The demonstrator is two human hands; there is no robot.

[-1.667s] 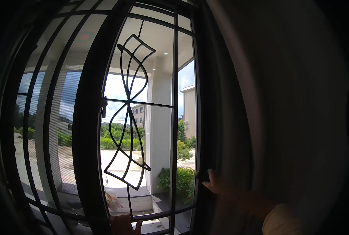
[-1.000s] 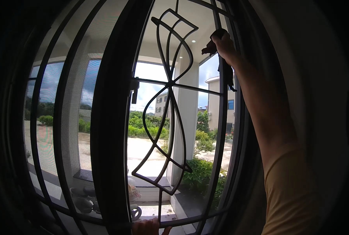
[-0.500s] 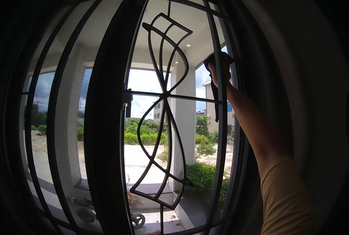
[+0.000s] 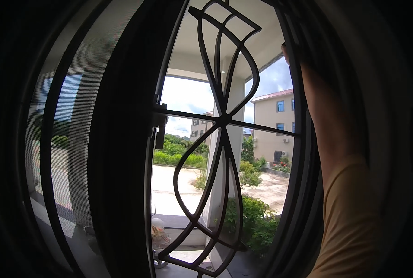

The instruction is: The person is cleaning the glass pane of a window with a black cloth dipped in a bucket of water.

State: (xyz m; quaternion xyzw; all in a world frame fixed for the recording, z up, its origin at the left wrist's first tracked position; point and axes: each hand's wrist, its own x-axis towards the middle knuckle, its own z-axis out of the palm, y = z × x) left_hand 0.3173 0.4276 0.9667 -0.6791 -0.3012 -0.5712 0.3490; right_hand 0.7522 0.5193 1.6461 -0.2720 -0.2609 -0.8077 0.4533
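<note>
My right arm (image 4: 331,116), in a tan sleeve, reaches up along the right side of the window grille (image 4: 223,121). Only a sliver of my right hand (image 4: 286,54) shows past the upright frame bar (image 4: 295,92). A small dark edge by the fingers looks like the dark cloth that hung from this hand in the earlier frame; the rest of cloth and fingers is hidden. The grille has dark metal bars curved into a looped pattern. On the frame's left upright sits a dark latch (image 4: 160,125). My left hand is out of view.
A fine mesh screen (image 4: 72,153) with dark uprights stands at the left. Beyond the grille are a white pillar (image 4: 234,99), green shrubs (image 4: 257,222), a pale paved yard (image 4: 174,185) and a beige building (image 4: 266,111). A plastic bag (image 4: 159,234) lies low outside.
The view has shifted, and the grille looks larger and further right. My right hand has gone higher and mostly behind the frame bar. Fingertips at the lower edge have left the view.
</note>
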